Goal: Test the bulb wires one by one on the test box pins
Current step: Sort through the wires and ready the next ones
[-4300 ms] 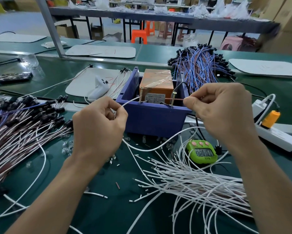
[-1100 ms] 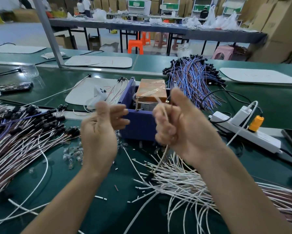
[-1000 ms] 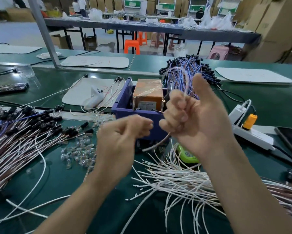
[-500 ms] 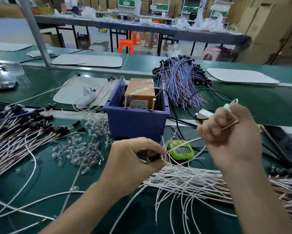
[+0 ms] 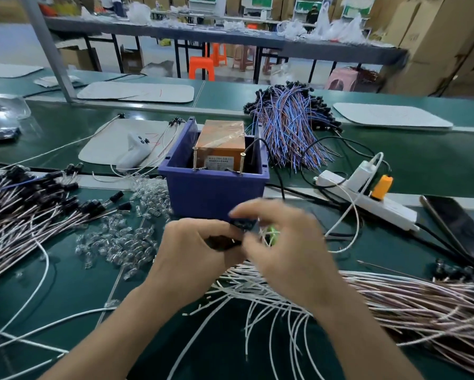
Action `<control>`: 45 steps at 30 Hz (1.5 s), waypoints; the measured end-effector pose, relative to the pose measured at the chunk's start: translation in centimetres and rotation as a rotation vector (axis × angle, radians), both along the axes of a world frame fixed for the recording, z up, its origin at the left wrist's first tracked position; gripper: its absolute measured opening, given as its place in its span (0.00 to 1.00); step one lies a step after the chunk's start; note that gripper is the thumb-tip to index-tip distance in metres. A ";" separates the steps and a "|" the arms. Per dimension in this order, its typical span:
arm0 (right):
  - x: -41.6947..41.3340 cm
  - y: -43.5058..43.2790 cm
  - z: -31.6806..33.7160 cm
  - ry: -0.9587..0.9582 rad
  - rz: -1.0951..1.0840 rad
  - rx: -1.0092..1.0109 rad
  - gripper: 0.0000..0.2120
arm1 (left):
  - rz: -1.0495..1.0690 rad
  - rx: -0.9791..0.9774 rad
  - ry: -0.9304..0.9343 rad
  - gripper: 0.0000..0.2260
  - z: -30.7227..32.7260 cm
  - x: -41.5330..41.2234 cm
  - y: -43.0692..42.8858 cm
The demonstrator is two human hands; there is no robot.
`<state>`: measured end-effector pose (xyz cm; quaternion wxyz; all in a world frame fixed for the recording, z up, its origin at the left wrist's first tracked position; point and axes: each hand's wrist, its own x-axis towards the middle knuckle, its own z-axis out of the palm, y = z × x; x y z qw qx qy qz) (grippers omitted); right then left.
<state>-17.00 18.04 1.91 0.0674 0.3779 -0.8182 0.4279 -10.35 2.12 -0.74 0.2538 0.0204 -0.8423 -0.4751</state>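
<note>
Both hands meet just in front of the test box (image 5: 216, 193), over the wire pile (image 5: 257, 294). The left hand (image 5: 192, 250) has its fingers curled, pinching a dark wire end (image 5: 223, 242). The right hand (image 5: 290, 253) is motion-blurred: its fingers bend toward the same wire end, but its grip cannot be told. Both pins (image 5: 194, 157) stand bare, with no wire touching them.

Judgement: one wire is being readied and contact is not yet made. The pile is large, so much testing likely remains. Whether the capped bundle (image 5: 24, 220) at left is tested stock cannot be told
</note>
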 end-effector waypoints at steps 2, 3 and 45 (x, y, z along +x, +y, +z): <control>0.6 -1.2 -1.2 -0.198 0.178 0.058 0.22 | 0.002 0.111 -0.003 0.12 -0.2 -0.1 -0.2; 0.7 -1.5 -1.6 -0.276 0.212 0.044 0.23 | 0.008 0.167 0.014 0.12 -0.2 -0.2 -0.3; 1.0 -2.8 -3.7 -0.833 0.380 -0.186 0.12 | -0.106 0.557 -0.398 0.26 -1.7 -1.8 -2.2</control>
